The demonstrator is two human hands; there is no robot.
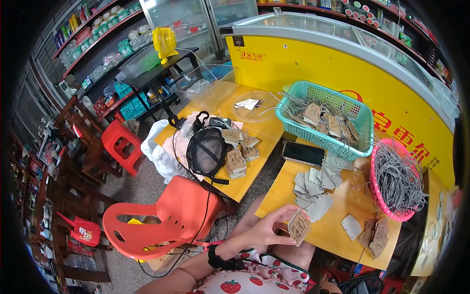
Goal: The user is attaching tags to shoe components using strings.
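My left hand (pixel 270 228) is raised over my lap at the near edge of the right yellow table. Its thumb and fingers pinch a small stack of brown cardboard tags (pixel 299 227) with dark print, tilted on edge. Just beyond it, loose grey-white tags (pixel 313 188) lie spread in an overlapping pile. A single pale tag (pixel 351 227) rests to the right, beside bundled brown tags (pixel 378 239) near the table's front corner. My right hand is not in sight.
A teal basket (pixel 318 133) holds tags and strings; a pink basket (pixel 373 183) is heaped with grey cords. Near it lies a phone (pixel 303 153). On the left table are a black mesh cap (pixel 206 152) and tag stacks (pixel 236 164). A red chair (pixel 166 210) stands left.
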